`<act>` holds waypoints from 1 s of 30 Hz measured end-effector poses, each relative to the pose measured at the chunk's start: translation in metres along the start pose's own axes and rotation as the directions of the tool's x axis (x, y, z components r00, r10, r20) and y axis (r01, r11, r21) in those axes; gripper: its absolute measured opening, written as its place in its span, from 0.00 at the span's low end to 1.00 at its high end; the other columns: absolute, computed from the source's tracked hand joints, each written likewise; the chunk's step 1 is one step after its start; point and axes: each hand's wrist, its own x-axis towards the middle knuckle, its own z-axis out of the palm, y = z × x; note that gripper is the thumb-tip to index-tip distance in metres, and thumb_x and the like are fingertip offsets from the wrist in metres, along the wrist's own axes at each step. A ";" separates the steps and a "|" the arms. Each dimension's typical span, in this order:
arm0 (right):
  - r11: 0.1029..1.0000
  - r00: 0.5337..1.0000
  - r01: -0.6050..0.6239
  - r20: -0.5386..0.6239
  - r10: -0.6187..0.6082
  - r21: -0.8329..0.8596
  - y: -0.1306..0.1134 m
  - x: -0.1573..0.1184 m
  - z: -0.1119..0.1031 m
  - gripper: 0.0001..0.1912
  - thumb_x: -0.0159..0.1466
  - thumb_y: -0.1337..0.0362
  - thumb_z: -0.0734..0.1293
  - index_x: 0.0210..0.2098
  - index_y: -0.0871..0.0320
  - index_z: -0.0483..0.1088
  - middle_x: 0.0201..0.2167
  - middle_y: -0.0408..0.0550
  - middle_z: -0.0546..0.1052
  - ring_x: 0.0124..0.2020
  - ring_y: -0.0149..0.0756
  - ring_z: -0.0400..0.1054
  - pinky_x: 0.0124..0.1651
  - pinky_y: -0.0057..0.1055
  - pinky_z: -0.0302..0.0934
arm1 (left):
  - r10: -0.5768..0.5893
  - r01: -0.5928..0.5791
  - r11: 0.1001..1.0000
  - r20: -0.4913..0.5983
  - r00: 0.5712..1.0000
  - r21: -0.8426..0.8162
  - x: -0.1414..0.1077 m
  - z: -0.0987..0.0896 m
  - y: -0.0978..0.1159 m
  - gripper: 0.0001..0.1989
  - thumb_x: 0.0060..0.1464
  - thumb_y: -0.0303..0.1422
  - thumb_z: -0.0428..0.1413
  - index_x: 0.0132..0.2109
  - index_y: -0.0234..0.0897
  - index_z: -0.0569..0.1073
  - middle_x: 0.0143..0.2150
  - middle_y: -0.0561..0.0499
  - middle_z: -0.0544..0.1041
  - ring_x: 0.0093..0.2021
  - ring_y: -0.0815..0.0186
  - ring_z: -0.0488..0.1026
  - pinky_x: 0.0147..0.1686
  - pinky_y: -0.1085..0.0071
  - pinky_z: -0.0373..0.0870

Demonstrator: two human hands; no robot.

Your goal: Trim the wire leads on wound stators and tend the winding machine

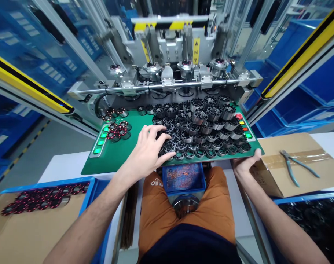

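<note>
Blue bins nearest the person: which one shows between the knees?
The small bin holding copper-coloured bits; the left bin and the right bin lie out at either side.

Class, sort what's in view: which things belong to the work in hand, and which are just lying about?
Likely in the work:
bare cores, at the left grip
green board under them, right grip at its edge
wound cores, on the board's left
machine, behind the cores

Probably just lying about:
pliers
carton beneath them

We've got a green bench (139, 121): black-and-silver cores (193, 128) stacked right, wire-wound cores (118, 131) clustered left, lit buttons (101, 142) both ends.
</note>
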 end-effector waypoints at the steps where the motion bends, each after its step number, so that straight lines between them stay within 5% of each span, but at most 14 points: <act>1: 1.000 1.000 -0.004 -0.009 0.004 0.004 0.000 0.000 0.000 0.48 0.62 0.28 0.67 0.65 0.59 0.78 0.64 0.55 0.81 0.69 0.50 0.73 0.73 0.53 0.72 | 0.007 -0.007 1.000 0.009 1.000 -0.027 0.001 0.000 -0.002 0.23 0.74 0.49 0.60 0.62 0.35 0.74 0.70 0.32 0.68 0.71 0.40 0.63 0.74 0.34 0.66; 9: 0.995 0.995 -0.042 -0.082 0.050 0.090 -0.002 -0.002 0.005 0.41 0.65 0.32 0.68 0.64 0.53 0.78 0.62 0.50 0.83 0.69 0.45 0.74 0.73 0.49 0.74 | -0.024 0.025 0.994 0.018 1.000 -0.102 -0.002 0.005 -0.003 0.24 0.74 0.47 0.62 0.66 0.38 0.71 0.74 0.32 0.66 0.75 0.38 0.61 0.73 0.34 0.66; 19: 1.000 0.997 -0.022 -0.078 0.023 0.008 -0.002 -0.001 0.002 0.44 0.59 0.28 0.69 0.60 0.54 0.79 0.61 0.51 0.83 0.67 0.46 0.76 0.69 0.46 0.77 | -0.115 0.090 0.987 -0.190 0.975 -0.132 -0.018 0.012 0.011 0.30 0.70 0.49 0.67 0.69 0.40 0.71 0.73 0.34 0.69 0.74 0.41 0.66 0.73 0.42 0.65; 26: 1.000 0.998 0.007 -0.062 -0.006 0.026 -0.003 -0.002 0.006 0.43 0.58 0.28 0.70 0.58 0.54 0.80 0.60 0.51 0.83 0.66 0.47 0.76 0.70 0.45 0.76 | -0.228 0.191 0.974 -0.462 0.857 -0.125 -0.080 0.025 -0.016 0.30 0.77 0.55 0.54 0.71 0.38 0.70 0.70 0.32 0.72 0.70 0.42 0.70 0.69 0.45 0.66; 30: 0.998 0.998 0.008 -0.068 -0.004 0.057 -0.002 0.000 0.006 0.43 0.57 0.30 0.70 0.57 0.57 0.80 0.59 0.55 0.83 0.65 0.50 0.76 0.68 0.47 0.78 | -0.201 0.236 0.971 -0.402 0.893 0.039 -0.116 0.048 -0.043 0.27 0.79 0.52 0.49 0.67 0.34 0.74 0.64 0.33 0.78 0.62 0.45 0.75 0.59 0.52 0.70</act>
